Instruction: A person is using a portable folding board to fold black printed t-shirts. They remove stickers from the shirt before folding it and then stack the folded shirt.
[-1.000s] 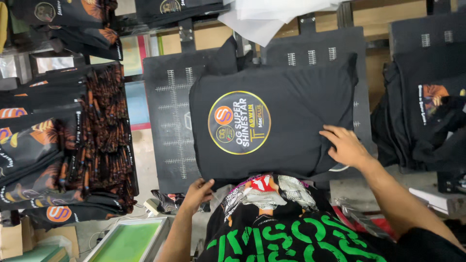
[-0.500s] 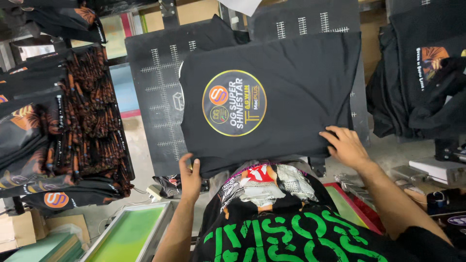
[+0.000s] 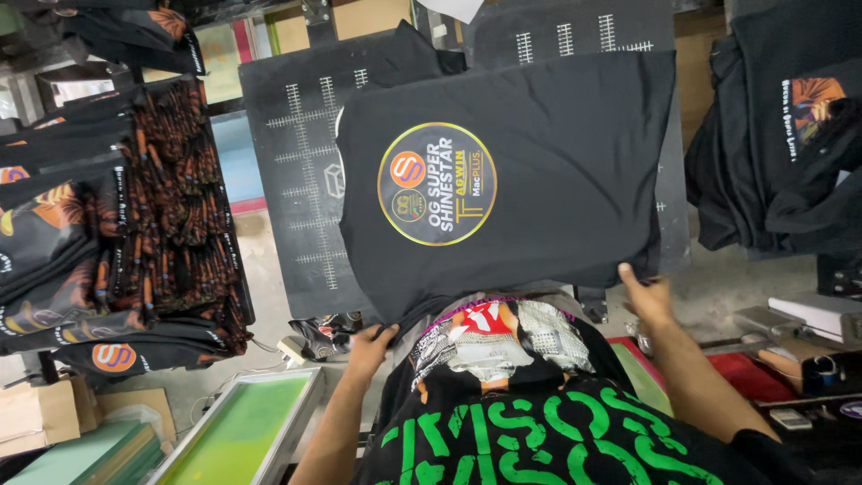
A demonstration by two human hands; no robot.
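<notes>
A black T-shirt (image 3: 557, 180) with a round gold-rimmed print (image 3: 437, 184) lies spread over a black printing platen (image 3: 296, 135) marked with white ruler lines. My left hand (image 3: 368, 346) grips the shirt's near-left hem corner. My right hand (image 3: 648, 296) pinches the near-right hem corner. Both hands sit at the edge closest to my body, with my black shirt lettered in green (image 3: 539, 431) below them.
Piles of black printed shirts hang at the left (image 3: 99, 233) and at the right (image 3: 790, 135). A green-meshed screen frame (image 3: 238, 431) lies at the lower left beside cardboard boxes (image 3: 40, 413). Small tools lie on a red surface (image 3: 781, 368) at the lower right.
My right hand slid from flat on the shirt to its near-right corner. My left hand came up and took hold of the near-left corner. The view shifted down and closer.
</notes>
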